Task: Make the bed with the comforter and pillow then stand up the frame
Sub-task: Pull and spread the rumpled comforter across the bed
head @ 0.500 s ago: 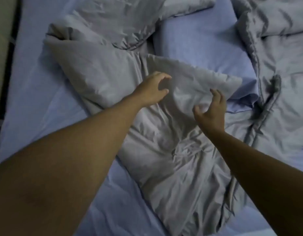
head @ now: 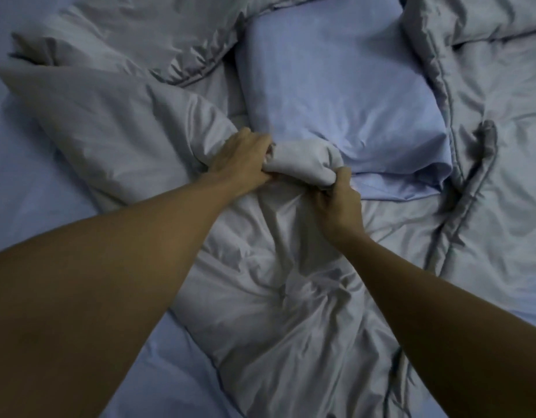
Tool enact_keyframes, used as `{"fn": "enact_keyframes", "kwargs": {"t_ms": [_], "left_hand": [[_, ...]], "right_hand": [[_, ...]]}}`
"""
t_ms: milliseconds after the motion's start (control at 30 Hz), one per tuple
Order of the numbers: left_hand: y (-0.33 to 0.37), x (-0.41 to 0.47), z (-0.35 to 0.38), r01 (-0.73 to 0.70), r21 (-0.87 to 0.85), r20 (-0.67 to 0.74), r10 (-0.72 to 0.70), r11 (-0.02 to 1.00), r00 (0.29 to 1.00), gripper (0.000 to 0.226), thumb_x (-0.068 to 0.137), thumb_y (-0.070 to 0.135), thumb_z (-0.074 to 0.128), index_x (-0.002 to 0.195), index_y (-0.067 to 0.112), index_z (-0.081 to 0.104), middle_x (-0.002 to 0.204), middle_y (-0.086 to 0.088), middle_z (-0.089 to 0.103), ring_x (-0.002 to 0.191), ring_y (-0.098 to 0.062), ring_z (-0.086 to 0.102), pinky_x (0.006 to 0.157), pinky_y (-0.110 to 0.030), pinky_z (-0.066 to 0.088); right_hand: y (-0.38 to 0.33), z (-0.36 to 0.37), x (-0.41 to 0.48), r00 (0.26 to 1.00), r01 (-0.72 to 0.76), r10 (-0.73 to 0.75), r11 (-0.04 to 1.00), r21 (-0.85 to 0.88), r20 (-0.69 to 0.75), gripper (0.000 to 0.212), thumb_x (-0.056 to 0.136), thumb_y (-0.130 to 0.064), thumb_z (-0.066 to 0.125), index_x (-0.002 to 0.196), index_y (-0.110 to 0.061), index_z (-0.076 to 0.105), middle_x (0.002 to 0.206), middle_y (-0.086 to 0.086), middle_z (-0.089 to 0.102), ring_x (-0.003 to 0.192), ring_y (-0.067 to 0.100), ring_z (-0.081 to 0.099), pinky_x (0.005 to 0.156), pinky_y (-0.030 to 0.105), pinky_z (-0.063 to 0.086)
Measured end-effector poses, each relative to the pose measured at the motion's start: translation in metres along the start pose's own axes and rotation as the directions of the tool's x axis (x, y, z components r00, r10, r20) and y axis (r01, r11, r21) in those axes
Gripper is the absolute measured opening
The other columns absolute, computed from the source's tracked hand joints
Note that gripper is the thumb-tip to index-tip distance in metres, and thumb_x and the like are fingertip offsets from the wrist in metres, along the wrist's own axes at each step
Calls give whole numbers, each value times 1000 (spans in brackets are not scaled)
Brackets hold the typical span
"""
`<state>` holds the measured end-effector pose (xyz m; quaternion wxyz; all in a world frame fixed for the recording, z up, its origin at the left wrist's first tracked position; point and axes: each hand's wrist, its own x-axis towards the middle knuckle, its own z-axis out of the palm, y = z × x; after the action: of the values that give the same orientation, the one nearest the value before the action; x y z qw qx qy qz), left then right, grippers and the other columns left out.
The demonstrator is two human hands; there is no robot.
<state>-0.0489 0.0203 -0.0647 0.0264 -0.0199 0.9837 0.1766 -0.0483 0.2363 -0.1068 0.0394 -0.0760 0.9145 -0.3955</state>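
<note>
A grey comforter (head: pixel 116 122) lies crumpled across the bed, bunched in folds from the far left to the right edge. My left hand (head: pixel 242 158) and my right hand (head: pixel 339 197) are both closed on a gathered fold of it at the middle of the view, a rolled bulge of fabric between them. A pale blue pillow (head: pixel 336 86) lies just beyond the hands, its near edge touching the bunched fold. No frame is in view.
The pale blue sheet (head: pixel 28 188) of the bed shows at the left and at the bottom left. More heaped comforter fills the right side (head: pixel 495 146) and the far top of the view.
Both hands were open above the comforter fold; now they have closed on it and bunched it together. The view has moved closer to the bed.
</note>
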Motion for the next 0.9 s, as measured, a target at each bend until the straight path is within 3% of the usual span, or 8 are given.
{"fn": "enact_keyframes", "kwargs": {"t_ms": [100, 233, 367, 500, 633, 733, 800, 900], "left_hand": [[-3, -28, -10, -17, -95, 73, 24, 995, 997, 41, 74, 41, 78, 96, 10, 64, 100, -14, 63, 96, -34, 59, 79, -44, 51], [-5, -75, -43, 62, -97, 114, -51, 993, 992, 43, 70, 54, 77, 99, 24, 66, 98, -4, 71, 87, -29, 67, 71, -37, 53], [-14, -138, -85, 77, 8, 137, -77, 997, 987, 50, 71, 49, 75, 110, 24, 56, 94, -8, 67, 88, -32, 65, 72, -36, 52], [-32, -210, -118, 138, 95, 172, -153, 986, 973, 50, 65, 56, 69, 102, 26, 53, 87, -4, 68, 81, -29, 64, 65, -34, 50], [-50, -291, -140, 230, 87, 221, -244, 969, 944, 43, 63, 52, 69, 96, 26, 57, 88, -3, 69, 81, -28, 65, 64, -31, 47], [-67, -351, -147, 302, 71, 265, -310, 951, 913, 41, 67, 47, 73, 98, 24, 61, 93, -4, 69, 86, -27, 64, 65, -29, 40], [-81, -388, -150, 356, 35, 299, -350, 934, 888, 44, 67, 45, 74, 105, 26, 64, 101, -4, 70, 92, -27, 64, 70, -30, 44], [-105, -434, -151, 409, 56, 319, -405, 911, 857, 38, 72, 41, 71, 108, 30, 66, 107, -6, 70, 96, -29, 65, 73, -30, 47]], "right_hand": [[-12, -12, -9, 999, 47, -46, 996, -79, 14, 29, 88, -29, 67, 99, -13, 45, 90, 14, 68, 89, 42, 61, 64, 32, 29], [-44, -32, -34, 986, 138, -136, 990, -5, 96, 34, 83, -29, 73, 86, -14, 43, 73, -4, 55, 70, 26, 55, 60, 31, 31], [-80, -41, -70, 951, 203, -206, 978, 40, 231, 32, 81, -29, 76, 83, -16, 46, 69, -6, 55, 68, 24, 57, 59, 36, 41], [-119, -31, -115, 890, 277, -281, 959, 62, 359, 32, 77, -28, 77, 84, -26, 46, 70, -6, 59, 71, 23, 62, 60, 29, 36], [-155, -13, -170, 823, 292, -301, 952, 97, 482, 29, 74, -31, 75, 88, -24, 51, 71, -7, 63, 72, 22, 64, 60, 31, 38], [-177, 7, -212, 762, 271, -297, 953, 133, 576, 29, 69, -40, 67, 87, -25, 50, 70, -7, 65, 68, 17, 63, 61, 32, 44], [-191, 23, -239, 706, 246, -288, 956, 158, 647, 28, 68, -39, 67, 87, -25, 51, 71, -7, 65, 66, 6, 60, 61, 30, 43], [-215, 48, -283, 631, 187, -284, 959, 213, 722, 37, 65, -50, 65, 88, -23, 54, 75, -6, 68, 65, 3, 59, 59, 24, 43]]}}
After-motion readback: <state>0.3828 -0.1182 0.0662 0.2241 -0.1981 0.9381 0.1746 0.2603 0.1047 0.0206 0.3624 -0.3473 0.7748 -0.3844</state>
